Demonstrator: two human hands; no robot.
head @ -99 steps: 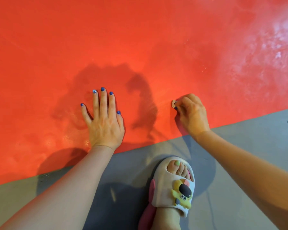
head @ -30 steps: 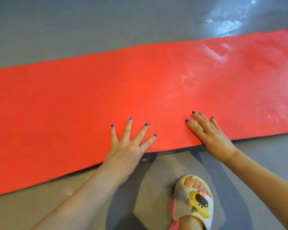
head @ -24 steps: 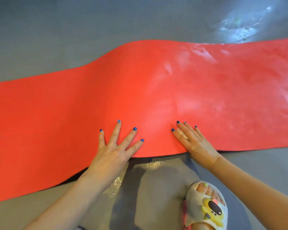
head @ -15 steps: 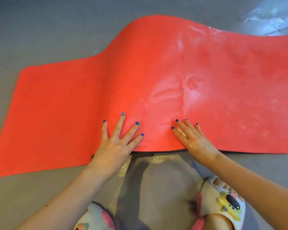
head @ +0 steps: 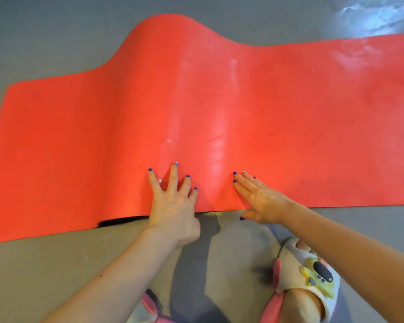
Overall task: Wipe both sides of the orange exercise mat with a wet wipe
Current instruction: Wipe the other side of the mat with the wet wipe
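The orange exercise mat lies across the grey floor, with its middle arched up in a hump that reaches the far edge. My left hand holds the raised near edge, fingers spread on top and thumb hidden beneath. My right hand holds the same edge a little to the right, its fingers flat on top and its thumb just under the rim. A dark gap shows under the mat left of my left hand. No wet wipe is visible.
Grey floor surrounds the mat. My foot in a white slipper with a yellow figure stands near my right arm, and part of another slipper shows at the bottom. A shiny wet patch marks the floor at the far right.
The mat went from flat to bulging, and the hump has grown taller. Both hands have stayed on the near edge, now raised off the floor.
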